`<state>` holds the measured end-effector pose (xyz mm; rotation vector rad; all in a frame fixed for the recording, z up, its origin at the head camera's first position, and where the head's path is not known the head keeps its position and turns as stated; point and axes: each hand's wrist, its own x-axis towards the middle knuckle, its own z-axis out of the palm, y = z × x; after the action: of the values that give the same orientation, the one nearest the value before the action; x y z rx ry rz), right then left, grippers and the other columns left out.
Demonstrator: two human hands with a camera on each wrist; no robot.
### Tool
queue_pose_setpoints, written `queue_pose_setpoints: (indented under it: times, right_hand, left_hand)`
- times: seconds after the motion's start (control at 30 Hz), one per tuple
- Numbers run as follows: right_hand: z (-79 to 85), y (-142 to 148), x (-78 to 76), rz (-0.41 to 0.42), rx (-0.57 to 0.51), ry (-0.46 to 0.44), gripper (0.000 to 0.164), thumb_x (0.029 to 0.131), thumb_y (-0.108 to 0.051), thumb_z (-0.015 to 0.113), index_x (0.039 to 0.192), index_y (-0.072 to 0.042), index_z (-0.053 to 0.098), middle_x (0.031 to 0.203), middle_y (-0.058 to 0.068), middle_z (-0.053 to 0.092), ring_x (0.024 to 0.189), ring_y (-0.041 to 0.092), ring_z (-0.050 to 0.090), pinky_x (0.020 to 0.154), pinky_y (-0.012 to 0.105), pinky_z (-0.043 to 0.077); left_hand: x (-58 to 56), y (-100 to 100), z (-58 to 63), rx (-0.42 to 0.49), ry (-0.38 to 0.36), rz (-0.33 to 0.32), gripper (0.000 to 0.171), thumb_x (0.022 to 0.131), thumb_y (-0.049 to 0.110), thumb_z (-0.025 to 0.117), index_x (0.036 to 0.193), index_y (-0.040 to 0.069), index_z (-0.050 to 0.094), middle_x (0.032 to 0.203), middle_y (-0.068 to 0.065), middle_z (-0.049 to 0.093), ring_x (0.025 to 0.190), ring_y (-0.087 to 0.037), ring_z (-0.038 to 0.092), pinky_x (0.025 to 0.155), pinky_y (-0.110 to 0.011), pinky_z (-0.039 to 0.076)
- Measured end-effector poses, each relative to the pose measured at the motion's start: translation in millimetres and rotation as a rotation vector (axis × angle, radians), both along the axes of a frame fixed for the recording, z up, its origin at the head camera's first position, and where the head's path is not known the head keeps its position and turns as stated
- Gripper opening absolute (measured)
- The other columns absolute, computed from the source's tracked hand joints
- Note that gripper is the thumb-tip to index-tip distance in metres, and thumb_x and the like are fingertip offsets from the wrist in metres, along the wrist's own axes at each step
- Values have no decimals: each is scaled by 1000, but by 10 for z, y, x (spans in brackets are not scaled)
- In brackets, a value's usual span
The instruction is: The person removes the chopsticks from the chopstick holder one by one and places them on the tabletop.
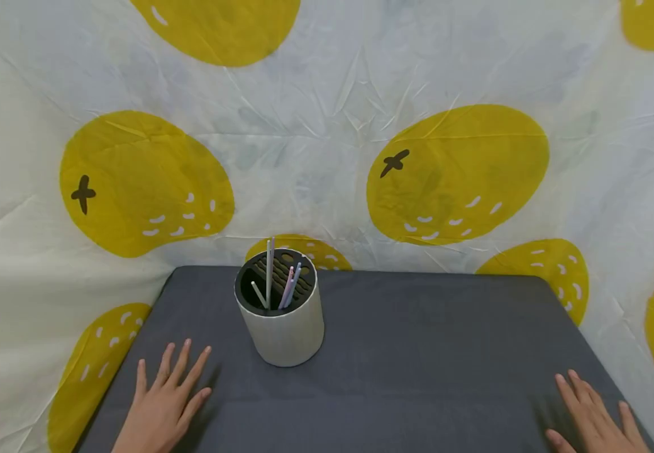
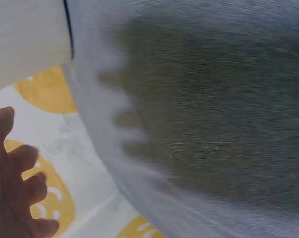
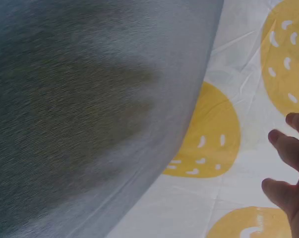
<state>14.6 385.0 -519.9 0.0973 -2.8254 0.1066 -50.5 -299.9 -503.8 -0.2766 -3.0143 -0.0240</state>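
Note:
A round white pen holder (image 1: pixel 287 343) with a black slotted top (image 1: pixel 284 267) stands on the dark grey table, left of the middle. Several slender sticks lean in it: a tall pale one (image 1: pixel 269 277), a short pale one (image 1: pixel 258 294), and pink and bluish ones (image 1: pixel 295 286). To the front left of the holder, my left hand (image 1: pixel 160 402) hovers with spread fingers and nothing in them. My right hand (image 1: pixel 595 418), far off at the table's right front, also has its fingers extended and holds nothing. In the left wrist view, the holder's white side (image 2: pixel 28 39) appears beyond my fingers.
The dark grey tabletop (image 1: pixel 417 340) has rounded back corners. Behind it and along both sides hangs a creased white cloth (image 1: pixel 315 182) printed with big yellow fruit shapes (image 1: pixel 457 176). Hand shadows fall on the table's surface (image 3: pixel 89 109) in both wrist views.

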Motion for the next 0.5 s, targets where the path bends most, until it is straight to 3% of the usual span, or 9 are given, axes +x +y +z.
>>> queue_pose_setpoints:
  times: [0.13, 0.27, 0.37, 0.5]
  right_hand:
    - [166, -91, -38, 61, -28, 87, 97, 95, -44, 74, 169, -23, 15, 174, -16, 2, 144, -24, -16, 131, 49, -12]
    - [320, -214, -63, 116, -66, 154, 89, 95, -44, 74, 167, -21, 26, 172, -17, 16, 144, -27, -4, 133, 40, -5]
    - [414, -285, -98, 172, -100, 229, 77, 101, -56, 62, 163, -17, 38, 167, -20, 27, 144, -28, 5, 132, 27, 2]
    - [493, -371, -162, 229, -141, 309, 80, 103, -71, 39, 157, -13, 49, 160, -27, 33, 139, -31, 14, 127, 13, 7]
  left_hand:
    - [-9, 83, 167, 42, -34, 4, 66, 102, 52, 60, 162, 34, 38, 164, -14, 45, 148, -44, 44, 121, -76, 10]
    - [-11, 153, 313, 34, 9, -8, 56, 102, 49, 62, 153, 26, 55, 149, -13, 62, 135, -39, 60, 114, -71, 32]
    - [-14, 205, 398, 59, 68, -16, 45, 102, 45, 63, 141, 21, 68, 137, -11, 71, 126, -36, 68, 106, -66, 43]
    - [-23, 279, 496, 114, 135, -22, 35, 103, 40, 64, 127, 18, 77, 129, -8, 75, 118, -33, 72, 100, -61, 48]
